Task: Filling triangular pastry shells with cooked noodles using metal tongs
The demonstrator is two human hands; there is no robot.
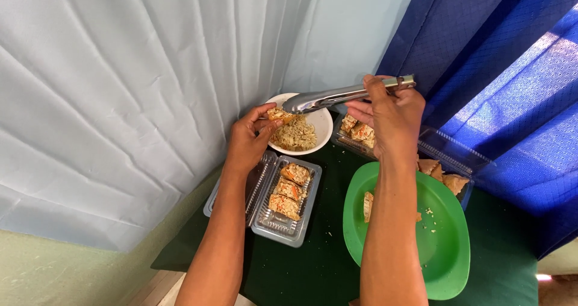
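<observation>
Two hands work over the white bowl (pixel 322 125): right hand (pixel 391 116) grips metal tongs (pixel 337 95), left hand (pixel 247 140) pinches a filled pastry (pixel 278 114). Keeping the tongs' tips low should limit spills.

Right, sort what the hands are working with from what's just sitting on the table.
In hand:
- left hand holding a stuffed piece over the white bowl of filling
- right hand gripping the metal tongs

Lying about:
- open clear tray with three filled pieces
- green plate
- clear container of pieces
</observation>
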